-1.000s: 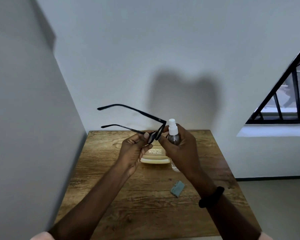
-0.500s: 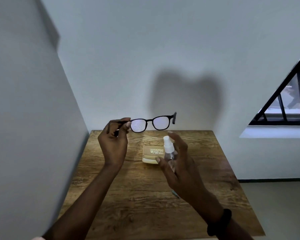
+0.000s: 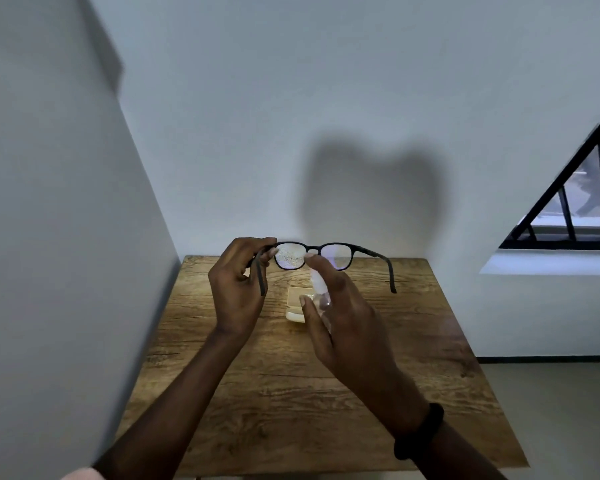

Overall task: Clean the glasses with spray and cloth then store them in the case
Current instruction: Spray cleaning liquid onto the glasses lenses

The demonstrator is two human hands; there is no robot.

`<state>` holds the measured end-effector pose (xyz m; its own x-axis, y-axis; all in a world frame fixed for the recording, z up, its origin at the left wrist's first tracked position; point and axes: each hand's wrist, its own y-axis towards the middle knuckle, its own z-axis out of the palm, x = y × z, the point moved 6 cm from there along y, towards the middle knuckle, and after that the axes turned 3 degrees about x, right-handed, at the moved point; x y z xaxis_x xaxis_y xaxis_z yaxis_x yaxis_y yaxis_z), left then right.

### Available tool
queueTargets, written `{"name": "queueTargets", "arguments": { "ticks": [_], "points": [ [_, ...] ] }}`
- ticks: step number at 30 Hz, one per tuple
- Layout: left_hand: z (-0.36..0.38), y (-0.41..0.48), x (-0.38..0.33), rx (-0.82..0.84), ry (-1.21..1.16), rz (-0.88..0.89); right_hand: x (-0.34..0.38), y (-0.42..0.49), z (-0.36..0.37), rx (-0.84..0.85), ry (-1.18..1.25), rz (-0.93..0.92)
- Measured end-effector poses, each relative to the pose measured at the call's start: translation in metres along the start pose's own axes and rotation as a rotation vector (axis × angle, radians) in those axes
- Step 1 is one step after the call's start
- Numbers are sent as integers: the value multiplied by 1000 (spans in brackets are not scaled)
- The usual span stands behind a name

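The black plastic-framed glasses have turned since half a second ago: the temple arm on the right, then seen almost end-on, now reaches out toward the viewer, and the small clear spray bottle with a white nozzle has shifted leftward under the lenses. The left hand pinches the frame at its left hinge, thumb and forefinger closed on it, with the left temple arm hanging down past the curled fingers. The glasses are held in the air above the far edge of the brown wood-grain worktop, lenses facing the viewer. The left lens is speckled with fine droplets; the other lens shows a pale violet sheen. The right hand grasps the spray bottle, thumb along its near side and forefinger raised over the nozzle, the fingertip just below the bridge of the frame. A black band circles the right wrist. A cream-coloured oblong case lies on the worktop near the middle of the far edge, partly hidden behind the bottle and right hand. Beyond the right edge a black-barred window is set in the grey wall
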<state>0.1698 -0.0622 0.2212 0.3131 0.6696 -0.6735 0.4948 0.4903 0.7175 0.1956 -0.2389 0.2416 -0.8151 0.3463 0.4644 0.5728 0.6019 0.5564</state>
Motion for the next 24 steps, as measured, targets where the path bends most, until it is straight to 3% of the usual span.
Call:
{"name": "queueTargets", "arguments": {
  "ticks": [24],
  "points": [
    [-4,-5,-4,11,56,13,6,3,0,15,1,50]
  ]
}}
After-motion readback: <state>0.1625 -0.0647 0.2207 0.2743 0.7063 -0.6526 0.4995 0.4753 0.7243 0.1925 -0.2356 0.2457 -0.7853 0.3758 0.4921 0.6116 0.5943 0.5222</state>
